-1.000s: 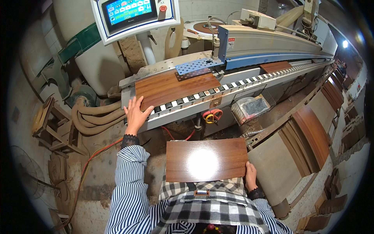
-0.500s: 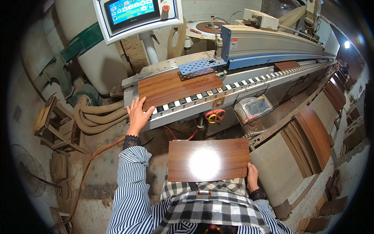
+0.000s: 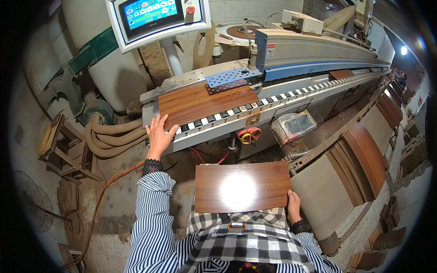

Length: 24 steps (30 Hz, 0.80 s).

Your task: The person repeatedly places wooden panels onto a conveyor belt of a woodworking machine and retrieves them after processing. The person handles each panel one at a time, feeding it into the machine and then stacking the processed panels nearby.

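Observation:
A brown wood-grain board (image 3: 200,109) lies flat on the machine's infeed, its far right part under a blue perforated plate (image 3: 227,77). My left hand (image 3: 159,139) is spread out at this board's near left corner, fingertips against its edge, beside the strip of black and white conveyor pads (image 3: 214,119). A second wood-grain board (image 3: 211,182) rests across my lap, with a bright glare in its middle. My right hand (image 3: 294,207) grips that board by its right edge, the thumb on top and the other fingers mostly hidden.
A control screen (image 3: 150,13) with a red button stands at the back left. Further along the machine lies another board (image 3: 340,74). Scissors (image 3: 249,135) and a wire basket (image 3: 297,123) hang on its front. To my right, stacked boards (image 3: 364,154) rest on a roller conveyor (image 3: 318,200).
The whole view has shifted slightly to the left. Both hands and both boards keep nearly the same places relative to each other.

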Each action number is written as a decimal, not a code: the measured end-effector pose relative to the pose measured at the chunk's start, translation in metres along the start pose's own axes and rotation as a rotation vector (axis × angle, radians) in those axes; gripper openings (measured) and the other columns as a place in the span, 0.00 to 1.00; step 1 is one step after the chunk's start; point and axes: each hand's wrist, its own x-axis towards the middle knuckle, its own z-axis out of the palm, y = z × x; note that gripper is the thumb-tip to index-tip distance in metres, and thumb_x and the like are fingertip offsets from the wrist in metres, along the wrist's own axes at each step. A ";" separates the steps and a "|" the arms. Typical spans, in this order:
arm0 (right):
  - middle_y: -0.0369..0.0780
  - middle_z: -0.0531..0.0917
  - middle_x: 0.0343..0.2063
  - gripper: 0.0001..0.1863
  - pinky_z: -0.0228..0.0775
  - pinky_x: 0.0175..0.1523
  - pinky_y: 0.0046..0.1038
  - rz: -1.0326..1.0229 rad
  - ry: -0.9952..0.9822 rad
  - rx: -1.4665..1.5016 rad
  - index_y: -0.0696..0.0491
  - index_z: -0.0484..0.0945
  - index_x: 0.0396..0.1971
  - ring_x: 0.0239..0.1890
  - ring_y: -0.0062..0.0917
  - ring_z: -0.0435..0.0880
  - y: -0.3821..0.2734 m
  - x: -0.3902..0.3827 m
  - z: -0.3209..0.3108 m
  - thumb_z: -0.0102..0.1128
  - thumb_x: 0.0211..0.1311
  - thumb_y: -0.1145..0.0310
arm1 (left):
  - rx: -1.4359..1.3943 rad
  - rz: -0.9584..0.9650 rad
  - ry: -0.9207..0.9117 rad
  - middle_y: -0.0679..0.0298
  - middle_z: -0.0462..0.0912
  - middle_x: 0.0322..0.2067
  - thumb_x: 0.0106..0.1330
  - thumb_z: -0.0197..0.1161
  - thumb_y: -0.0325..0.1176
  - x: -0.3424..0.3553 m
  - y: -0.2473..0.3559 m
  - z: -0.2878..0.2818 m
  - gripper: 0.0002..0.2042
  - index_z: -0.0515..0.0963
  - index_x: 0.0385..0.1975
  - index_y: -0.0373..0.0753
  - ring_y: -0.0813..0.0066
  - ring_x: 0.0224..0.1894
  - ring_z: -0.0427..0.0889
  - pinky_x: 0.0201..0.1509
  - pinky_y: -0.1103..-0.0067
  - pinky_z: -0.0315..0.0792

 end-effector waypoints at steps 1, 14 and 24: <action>0.32 0.78 0.31 0.15 0.65 0.43 0.21 -0.007 -0.003 -0.004 0.57 0.77 0.32 0.34 0.16 0.73 0.002 0.001 -0.001 0.49 0.72 0.61 | 0.005 0.000 0.001 0.47 0.62 0.66 0.59 0.63 0.54 0.000 0.000 0.000 0.32 0.71 0.60 0.41 0.50 0.71 0.55 0.73 0.52 0.36; 0.32 0.77 0.30 0.15 0.65 0.42 0.21 0.004 -0.002 0.005 0.57 0.76 0.32 0.33 0.16 0.72 0.008 0.004 -0.003 0.49 0.72 0.61 | -0.004 -0.002 -0.008 0.47 0.62 0.66 0.59 0.63 0.54 0.001 -0.002 0.000 0.32 0.71 0.60 0.41 0.50 0.71 0.54 0.73 0.53 0.35; 0.34 0.78 0.31 0.16 0.66 0.43 0.22 0.006 -0.016 0.001 0.58 0.76 0.33 0.35 0.17 0.73 0.003 0.002 -0.002 0.48 0.72 0.60 | -0.032 -0.012 -0.044 0.48 0.61 0.67 0.59 0.63 0.54 0.002 -0.002 -0.002 0.33 0.71 0.61 0.41 0.51 0.72 0.52 0.73 0.52 0.33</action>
